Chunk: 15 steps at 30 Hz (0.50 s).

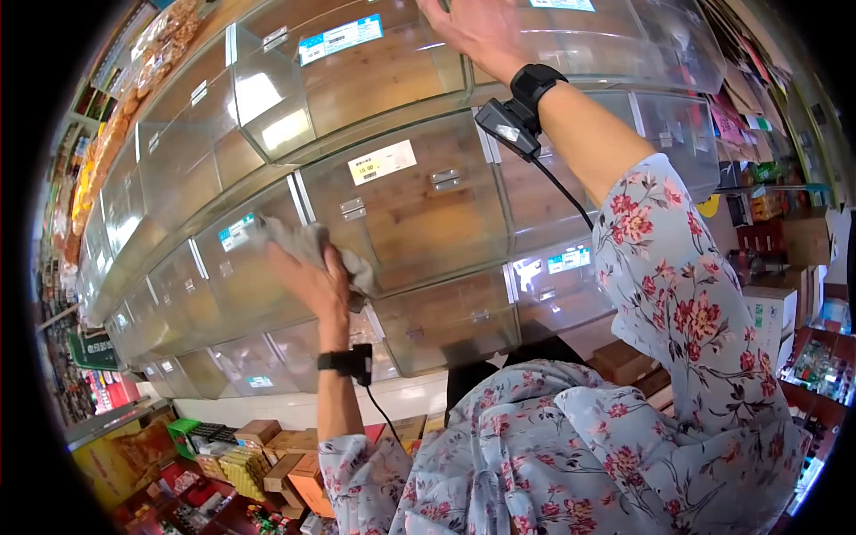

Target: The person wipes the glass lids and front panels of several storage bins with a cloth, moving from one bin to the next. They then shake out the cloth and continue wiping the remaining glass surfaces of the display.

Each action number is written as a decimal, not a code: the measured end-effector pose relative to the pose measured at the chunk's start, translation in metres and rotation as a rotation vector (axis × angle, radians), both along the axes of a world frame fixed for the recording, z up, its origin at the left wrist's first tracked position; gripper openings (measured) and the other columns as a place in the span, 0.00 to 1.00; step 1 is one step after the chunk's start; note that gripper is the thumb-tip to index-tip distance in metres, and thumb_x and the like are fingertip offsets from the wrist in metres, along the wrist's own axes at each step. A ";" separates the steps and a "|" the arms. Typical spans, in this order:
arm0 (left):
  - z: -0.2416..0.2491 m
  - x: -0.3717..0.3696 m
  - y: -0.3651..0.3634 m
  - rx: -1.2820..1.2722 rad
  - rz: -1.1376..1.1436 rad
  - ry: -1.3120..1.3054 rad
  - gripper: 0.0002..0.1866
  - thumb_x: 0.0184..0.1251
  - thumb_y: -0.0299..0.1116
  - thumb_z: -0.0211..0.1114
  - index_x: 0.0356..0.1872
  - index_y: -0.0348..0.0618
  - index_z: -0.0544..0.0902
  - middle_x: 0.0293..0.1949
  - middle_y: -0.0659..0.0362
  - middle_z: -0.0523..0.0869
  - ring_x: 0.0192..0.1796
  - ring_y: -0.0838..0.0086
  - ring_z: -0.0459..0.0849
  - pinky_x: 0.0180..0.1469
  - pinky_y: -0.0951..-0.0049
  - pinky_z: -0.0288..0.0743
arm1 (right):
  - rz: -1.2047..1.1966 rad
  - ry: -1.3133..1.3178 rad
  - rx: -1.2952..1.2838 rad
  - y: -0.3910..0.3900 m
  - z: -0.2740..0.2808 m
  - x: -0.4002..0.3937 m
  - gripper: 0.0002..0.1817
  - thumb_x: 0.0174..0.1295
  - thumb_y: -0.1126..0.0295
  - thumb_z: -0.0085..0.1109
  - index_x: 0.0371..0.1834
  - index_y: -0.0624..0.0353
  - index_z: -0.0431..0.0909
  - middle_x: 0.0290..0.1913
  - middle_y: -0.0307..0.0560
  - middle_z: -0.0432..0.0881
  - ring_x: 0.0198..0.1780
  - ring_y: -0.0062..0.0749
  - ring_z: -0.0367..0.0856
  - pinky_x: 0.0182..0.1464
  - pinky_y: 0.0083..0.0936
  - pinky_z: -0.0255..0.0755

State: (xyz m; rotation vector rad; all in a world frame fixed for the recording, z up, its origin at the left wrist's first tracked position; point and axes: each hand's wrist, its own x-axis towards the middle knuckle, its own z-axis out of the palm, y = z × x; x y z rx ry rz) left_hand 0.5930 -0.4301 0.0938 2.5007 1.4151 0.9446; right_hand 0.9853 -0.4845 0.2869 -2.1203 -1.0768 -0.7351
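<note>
Head view: my left hand (312,278) is partly open, fingers blurred and extended, with a grey cloth (358,267) bunched loosely under and beside the thumb, against the fronts of the clear bins (419,223). My right hand (486,36) is up by the top row; its fingers blur and run out of frame, so I can't tell how open it is or whether it holds anything.

I judge the cloth light, limp and hard to damage, best gripped by a thick fold. The bins look stiff, smooth and slippery, possibly brittle; I'd steady them at a frame edge, clear of the small metal hinges (446,180).

The pale price label (382,162) seems to read "10.00". I can't read the blue-and-white label (341,39) or make out any brand.
</note>
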 end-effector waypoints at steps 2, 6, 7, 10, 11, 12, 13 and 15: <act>0.000 0.007 -0.026 -0.002 -0.034 0.125 0.44 0.64 0.49 0.65 0.73 0.28 0.61 0.78 0.39 0.54 0.80 0.44 0.50 0.78 0.45 0.43 | 0.007 -0.003 0.004 -0.001 0.001 -0.002 0.40 0.69 0.41 0.47 0.64 0.73 0.69 0.68 0.69 0.71 0.72 0.58 0.64 0.75 0.50 0.53; 0.020 0.058 -0.088 -0.053 -0.282 0.306 0.43 0.60 0.49 0.67 0.71 0.31 0.67 0.78 0.41 0.53 0.81 0.47 0.47 0.79 0.47 0.42 | 0.039 0.025 -0.008 0.004 0.001 -0.003 0.42 0.69 0.39 0.48 0.66 0.72 0.68 0.70 0.69 0.68 0.75 0.58 0.60 0.77 0.50 0.49; 0.022 0.077 -0.099 -0.063 -0.347 0.285 0.43 0.59 0.49 0.68 0.70 0.31 0.68 0.79 0.42 0.54 0.81 0.47 0.47 0.79 0.47 0.43 | 0.054 0.041 -0.016 0.006 -0.001 -0.002 0.43 0.68 0.38 0.48 0.66 0.72 0.67 0.71 0.69 0.67 0.76 0.58 0.58 0.77 0.50 0.48; 0.023 0.126 -0.123 -0.067 -0.540 0.256 0.43 0.58 0.49 0.68 0.70 0.31 0.68 0.79 0.43 0.54 0.81 0.48 0.48 0.79 0.48 0.43 | 0.177 0.168 -0.013 0.012 -0.005 -0.003 0.45 0.68 0.36 0.48 0.69 0.70 0.66 0.75 0.68 0.60 0.79 0.58 0.52 0.79 0.49 0.44; 0.025 0.129 -0.120 -0.066 -0.607 0.249 0.43 0.57 0.49 0.68 0.70 0.32 0.68 0.79 0.43 0.54 0.81 0.48 0.48 0.79 0.48 0.43 | 0.229 0.221 -0.011 0.021 -0.005 -0.010 0.45 0.67 0.35 0.48 0.70 0.69 0.66 0.77 0.67 0.58 0.80 0.57 0.50 0.79 0.49 0.42; 0.026 0.136 -0.121 -0.069 -0.627 0.270 0.43 0.58 0.49 0.68 0.71 0.32 0.68 0.79 0.43 0.54 0.81 0.48 0.48 0.79 0.49 0.43 | 0.355 0.312 0.007 0.025 -0.007 -0.004 0.45 0.67 0.34 0.49 0.71 0.67 0.65 0.78 0.66 0.55 0.80 0.57 0.49 0.80 0.49 0.42; 0.026 0.140 -0.122 -0.074 -0.648 0.292 0.42 0.58 0.48 0.68 0.71 0.33 0.68 0.79 0.43 0.55 0.81 0.49 0.49 0.79 0.49 0.43 | 0.480 0.405 0.025 0.029 -0.009 0.004 0.46 0.66 0.33 0.49 0.72 0.65 0.65 0.79 0.65 0.53 0.81 0.57 0.47 0.80 0.49 0.41; 0.024 0.141 -0.120 -0.056 -0.675 0.298 0.42 0.58 0.47 0.67 0.71 0.34 0.67 0.79 0.44 0.54 0.81 0.49 0.50 0.79 0.50 0.43 | 0.614 0.525 0.071 0.027 -0.019 0.012 0.47 0.66 0.32 0.49 0.74 0.61 0.63 0.80 0.62 0.51 0.81 0.56 0.45 0.80 0.49 0.40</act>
